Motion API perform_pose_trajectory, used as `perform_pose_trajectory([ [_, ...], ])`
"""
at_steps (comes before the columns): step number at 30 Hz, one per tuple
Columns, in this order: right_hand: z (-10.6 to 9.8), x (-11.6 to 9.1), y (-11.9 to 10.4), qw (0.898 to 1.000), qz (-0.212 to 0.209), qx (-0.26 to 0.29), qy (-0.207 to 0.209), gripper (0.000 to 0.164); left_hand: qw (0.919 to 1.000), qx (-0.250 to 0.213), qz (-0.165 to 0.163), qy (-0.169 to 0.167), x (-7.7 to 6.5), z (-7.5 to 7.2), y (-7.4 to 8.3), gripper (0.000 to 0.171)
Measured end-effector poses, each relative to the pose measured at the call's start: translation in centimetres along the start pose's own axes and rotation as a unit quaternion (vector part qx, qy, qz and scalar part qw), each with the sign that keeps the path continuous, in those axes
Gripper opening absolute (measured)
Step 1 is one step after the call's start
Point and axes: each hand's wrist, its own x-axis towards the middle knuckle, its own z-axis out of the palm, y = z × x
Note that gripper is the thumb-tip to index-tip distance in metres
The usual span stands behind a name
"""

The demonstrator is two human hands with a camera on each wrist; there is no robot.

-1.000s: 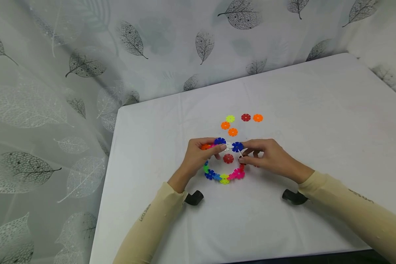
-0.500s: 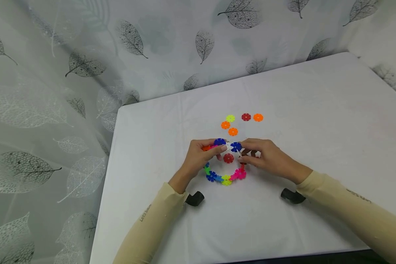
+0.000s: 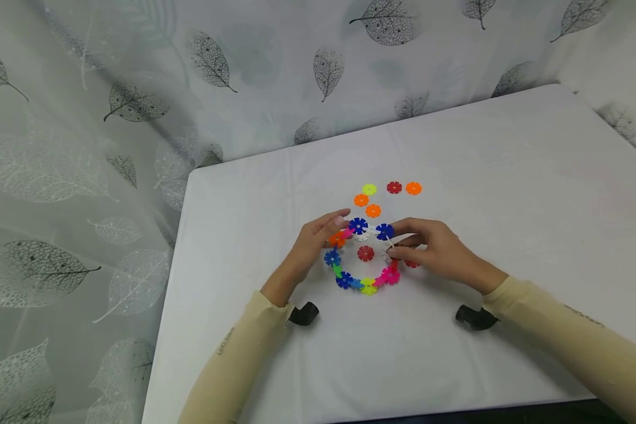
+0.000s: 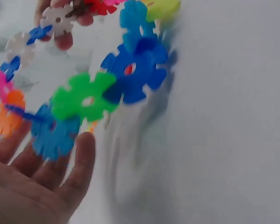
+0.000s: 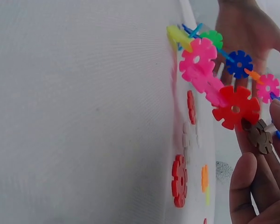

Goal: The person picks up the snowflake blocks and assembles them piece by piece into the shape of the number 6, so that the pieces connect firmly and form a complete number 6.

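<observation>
A ring of interlocked plastic snowflake discs [image 3: 390, 275], in blue, green, yellow, pink, red, white, orange and brown, is held tilted above the white table. My right hand [image 3: 437, 250] pinches its right side near a white disc [image 4: 57, 21] and a brown disc [image 5: 260, 136]. On the other side my left hand [image 3: 310, 244] lies with fingers spread loosely behind the orange disc [image 4: 10, 113] and a light blue disc [image 4: 55, 133], not gripping them. Whether its fingertips touch the ring is unclear. A green disc [image 4: 84, 100] shows low in the loop.
Loose discs lie flat beyond the ring: a yellow one [image 3: 369, 189], a red one [image 3: 394, 187] and several orange ones [image 3: 413, 188]. Another red disc [image 3: 365, 253] shows through the loop. One more red disc [image 3: 412, 264] is partly hidden by my right hand. A leaf-print curtain [image 3: 265, 70] borders the table.
My left hand has let go of the ring's upper left side and drawn back leftward, its fingers opening. The right hand keeps its pinch; the ring has shifted slightly right.
</observation>
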Motion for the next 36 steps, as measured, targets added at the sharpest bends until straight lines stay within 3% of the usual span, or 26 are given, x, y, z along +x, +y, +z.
perform_pose_trajectory([
  [5, -0.4, 0.0, 0.3, 0.999, 0.027, 0.039, 0.016, 0.045, 0.9966, 0.014, -0.077, -0.025, -0.7, -1.0, -0.7, 0.058],
  [8, -0.6, 0.0, 0.3, 0.998, 0.036, 0.055, 0.022, 0.046, 0.9938, 0.017, -0.103, -0.038, -0.9, -0.9, -1.1, 0.052],
  [13, -0.9, 0.1, 0.1, 0.997, 0.045, 0.061, 0.012, 0.048, 0.9946, 0.005, -0.1, -0.026, -1.1, -0.5, -1.2, 0.043],
  [18, -1.4, 0.2, 0.0, 0.998, 0.064, 0.018, -0.008, 0.054, 0.9942, 0.001, -0.107, -0.007, -1.3, -0.6, -0.7, 0.047],
  [27, -1.5, -0.3, -0.1, 0.991, 0.098, -0.062, -0.066, 0.057, 0.992, -0.024, -0.113, -0.051, -1.9, -0.3, -0.7, 0.064],
  [36, -1.7, -0.9, 0.1, 0.985, 0.091, -0.122, -0.082, 0.061, 0.993, -0.006, -0.104, -0.056, -2.3, -0.4, -1.0, 0.055],
])
